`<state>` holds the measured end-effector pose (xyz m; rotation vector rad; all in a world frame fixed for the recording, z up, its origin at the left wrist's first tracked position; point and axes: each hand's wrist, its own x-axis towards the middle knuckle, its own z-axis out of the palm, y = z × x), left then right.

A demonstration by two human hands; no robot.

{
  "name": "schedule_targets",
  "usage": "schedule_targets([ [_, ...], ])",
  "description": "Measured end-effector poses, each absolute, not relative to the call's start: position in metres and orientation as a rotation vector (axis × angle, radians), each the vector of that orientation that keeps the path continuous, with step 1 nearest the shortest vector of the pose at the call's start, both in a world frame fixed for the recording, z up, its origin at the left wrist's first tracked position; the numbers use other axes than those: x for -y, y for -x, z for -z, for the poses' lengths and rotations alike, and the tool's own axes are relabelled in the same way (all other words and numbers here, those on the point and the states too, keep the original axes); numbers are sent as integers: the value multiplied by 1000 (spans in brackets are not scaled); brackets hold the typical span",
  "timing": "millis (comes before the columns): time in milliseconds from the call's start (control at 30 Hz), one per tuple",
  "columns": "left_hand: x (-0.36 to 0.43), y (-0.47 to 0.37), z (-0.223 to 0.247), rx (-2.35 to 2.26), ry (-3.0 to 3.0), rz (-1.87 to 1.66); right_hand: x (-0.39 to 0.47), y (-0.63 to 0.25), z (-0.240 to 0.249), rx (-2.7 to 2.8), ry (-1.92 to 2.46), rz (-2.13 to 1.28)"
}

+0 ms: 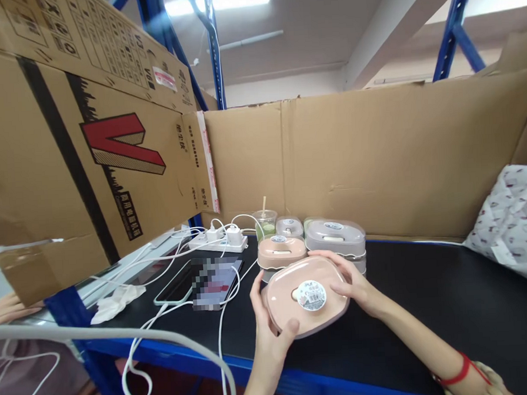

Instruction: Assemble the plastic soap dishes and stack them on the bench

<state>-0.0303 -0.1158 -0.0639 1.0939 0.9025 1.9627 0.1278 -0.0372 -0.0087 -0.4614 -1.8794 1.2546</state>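
A pink oval lunch box (281, 294) with a clear lid and a round printed sticker is tilted toward me above the black tabletop. At its left end, my left hand (270, 321) grips the edge, thumb on the lid. From the right, my right hand (354, 281) holds the far rim, its thumb near the sticker. Just behind stand another pink lunch box (281, 251), a large grey lunch box (335, 237) and a smaller grey one (289, 226). The underside of the held box is hidden.
Left of the boxes lie two phones (175, 283) with charging cables, a power strip (219, 242) and a crumpled tissue (117, 303). A drink cup (266, 221) stands behind. Cardboard (367, 162) walls the back; a patterned bag (515, 225) sits right. Another person's hand (13, 308) shows far left.
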Motion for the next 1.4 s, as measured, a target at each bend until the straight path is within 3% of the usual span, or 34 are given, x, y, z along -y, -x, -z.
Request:
schedule_targets([
  [233, 118, 36, 59, -1265, -1526, -2101, 40, -128, 9, 1740, 518, -1439],
  [367, 114, 40, 46, -1248, -1626, -2148, 39, -128, 10, 1681, 535, -1499],
  [800, 74, 75, 0, -1206, -1285, -2276, 31, -139, -4, 1519, 485, -1429],
  [1400, 28, 106, -13, -1406, -1760, -1769, 35, -140, -8, 1448, 409, -1445],
])
